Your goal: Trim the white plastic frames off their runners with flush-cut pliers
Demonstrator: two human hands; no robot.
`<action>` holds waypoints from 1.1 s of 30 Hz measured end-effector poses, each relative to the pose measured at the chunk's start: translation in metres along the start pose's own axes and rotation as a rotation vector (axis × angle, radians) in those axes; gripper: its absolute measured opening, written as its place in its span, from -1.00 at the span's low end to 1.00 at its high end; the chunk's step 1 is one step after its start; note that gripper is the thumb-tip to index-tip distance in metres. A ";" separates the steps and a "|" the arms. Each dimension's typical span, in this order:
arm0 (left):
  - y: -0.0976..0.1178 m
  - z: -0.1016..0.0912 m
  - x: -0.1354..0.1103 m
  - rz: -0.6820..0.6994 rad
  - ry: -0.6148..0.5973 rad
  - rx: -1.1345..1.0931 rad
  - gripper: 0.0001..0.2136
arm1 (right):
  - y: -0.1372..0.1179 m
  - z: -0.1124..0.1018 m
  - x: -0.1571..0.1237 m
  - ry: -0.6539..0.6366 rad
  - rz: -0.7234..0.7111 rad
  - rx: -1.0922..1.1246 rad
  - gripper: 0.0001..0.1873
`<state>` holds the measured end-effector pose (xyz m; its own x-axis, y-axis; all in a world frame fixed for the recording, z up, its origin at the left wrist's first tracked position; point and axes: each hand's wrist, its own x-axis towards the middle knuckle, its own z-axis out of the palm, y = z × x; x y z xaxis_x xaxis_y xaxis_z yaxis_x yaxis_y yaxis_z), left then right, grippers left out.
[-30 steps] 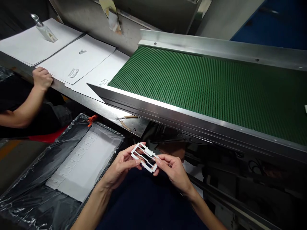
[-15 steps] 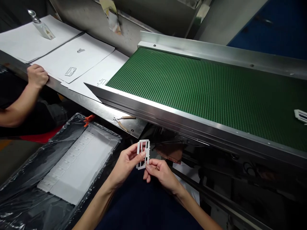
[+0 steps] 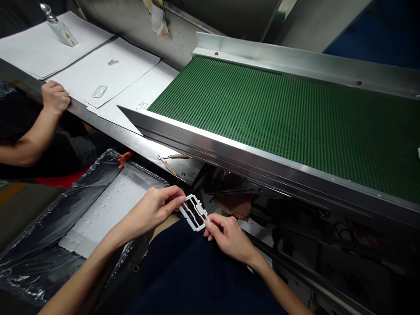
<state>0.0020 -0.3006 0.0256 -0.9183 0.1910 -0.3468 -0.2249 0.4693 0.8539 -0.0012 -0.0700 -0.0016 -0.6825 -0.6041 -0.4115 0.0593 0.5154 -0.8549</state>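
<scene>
A white plastic frame (image 3: 196, 213) with thin crossbars is held tilted in front of my body, below the conveyor edge. My left hand (image 3: 160, 208) pinches its upper left corner between thumb and fingers. At its lower right edge, my right hand (image 3: 228, 234) grips it the same way. To the left, a box lined with dark plastic film (image 3: 36, 245) holds a white sheet (image 3: 111, 218) with a row of similar white frames (image 3: 98, 210) lying on it.
A green conveyor belt (image 3: 262, 113) with metal side rails runs to the right. Cutting pliers (image 3: 172, 162) lie on the metal bench. Farther left are paper sheets (image 3: 127, 61), a pump bottle (image 3: 62, 33) and another person's closed hand (image 3: 55, 97) at the bench edge.
The white frame has been turned and tilted. My left hand has shifted from its side to its upper corner, and my right hand still grips the lower right. The view has moved slightly.
</scene>
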 end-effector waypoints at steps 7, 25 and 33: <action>-0.004 -0.007 0.005 0.190 -0.133 0.489 -0.84 | 0.003 -0.004 -0.001 -0.152 0.013 0.021 -0.65; -0.012 -0.018 -0.009 0.001 -0.277 0.159 -0.74 | 0.006 -0.006 0.005 -0.230 0.019 -0.010 -0.64; -0.010 -0.020 -0.011 0.042 -0.319 0.455 -0.79 | 0.003 -0.003 0.003 -0.261 0.003 -0.150 -0.69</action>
<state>0.0082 -0.3244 0.0284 -0.7635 0.4357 -0.4768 0.0376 0.7669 0.6406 -0.0049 -0.0682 -0.0046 -0.4713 -0.7280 -0.4979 -0.0607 0.5899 -0.8052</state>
